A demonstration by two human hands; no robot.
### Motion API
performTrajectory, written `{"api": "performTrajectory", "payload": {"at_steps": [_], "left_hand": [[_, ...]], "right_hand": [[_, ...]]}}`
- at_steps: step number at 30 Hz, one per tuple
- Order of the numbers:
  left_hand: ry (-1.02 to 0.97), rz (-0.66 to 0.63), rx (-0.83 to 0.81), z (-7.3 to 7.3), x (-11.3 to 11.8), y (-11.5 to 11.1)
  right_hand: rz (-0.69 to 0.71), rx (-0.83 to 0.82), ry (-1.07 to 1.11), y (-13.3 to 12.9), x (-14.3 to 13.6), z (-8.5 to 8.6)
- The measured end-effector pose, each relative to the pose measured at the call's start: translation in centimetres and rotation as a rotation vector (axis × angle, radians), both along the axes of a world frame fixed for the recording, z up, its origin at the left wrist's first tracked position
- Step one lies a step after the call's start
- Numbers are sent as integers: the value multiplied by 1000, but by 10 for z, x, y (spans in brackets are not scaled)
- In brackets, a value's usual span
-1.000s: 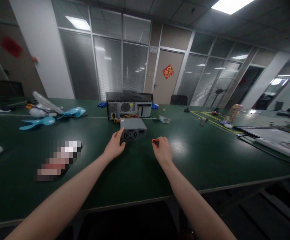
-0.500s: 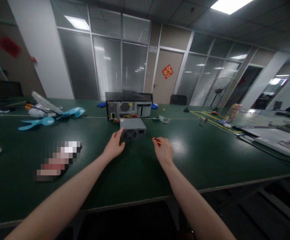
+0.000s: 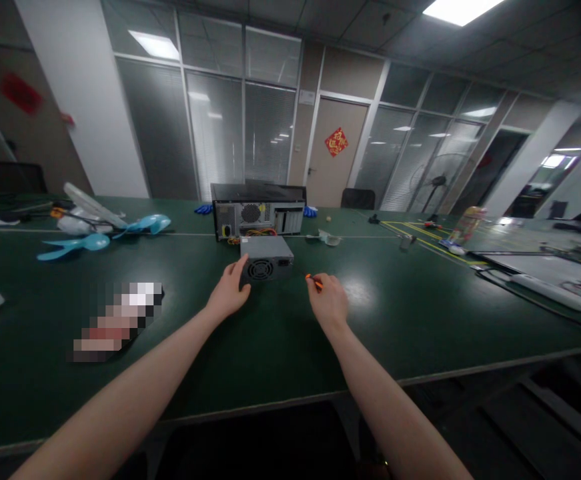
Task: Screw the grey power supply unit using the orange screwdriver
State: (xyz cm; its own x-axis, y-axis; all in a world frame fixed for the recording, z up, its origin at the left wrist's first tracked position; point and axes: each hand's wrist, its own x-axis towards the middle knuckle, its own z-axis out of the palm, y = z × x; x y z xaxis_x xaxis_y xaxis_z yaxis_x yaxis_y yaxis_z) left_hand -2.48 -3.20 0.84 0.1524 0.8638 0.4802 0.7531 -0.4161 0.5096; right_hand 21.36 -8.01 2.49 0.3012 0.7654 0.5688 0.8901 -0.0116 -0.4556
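Observation:
A grey computer power supply (image 3: 270, 248) sits on the green table, its round fan grille and socket facing me. Against its left front edge rest the stretched fingers of my left hand (image 3: 229, 291), with the thumb apart and not wrapped round the box. My right hand (image 3: 329, 300) is closed on the orange and black handle of a screwdriver (image 3: 315, 281), to the right of the power supply. The screwdriver's thin shaft points left towards the power supply's right side; its tip is too faint to place. Right behind stands an open computer case (image 3: 257, 208) with coloured cables at its lower edge.
Light-blue fan-blade-like parts (image 3: 77, 245) lie at the left, near a white appliance (image 3: 87, 213). A blurred-out object (image 3: 117, 323) lies left of my forearm. A small clear bag (image 3: 327, 238) rests right of the case. Flat panels and cables (image 3: 545, 283) cover the far right.

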Motion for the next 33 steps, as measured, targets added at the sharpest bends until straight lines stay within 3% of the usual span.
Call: {"api": "performTrajectory", "payload": {"at_steps": [7,16,24,28,33], "left_hand": [[0,-3,-6,1,0,-1],[-2,9,-21,2,2,-2],[-5,0,-15,1,0,-1],[-8,5,-10,2,1,-2],[-2,11,-5,3,2,-2]], "right_hand": [[-8,0,-1,0,-1,0],[85,52,3,-2,-3,-1],[75,-113,28,8,3,-8],[142,-30,59,9,3,-11],[110,-29,63,11,5,-14]]}}
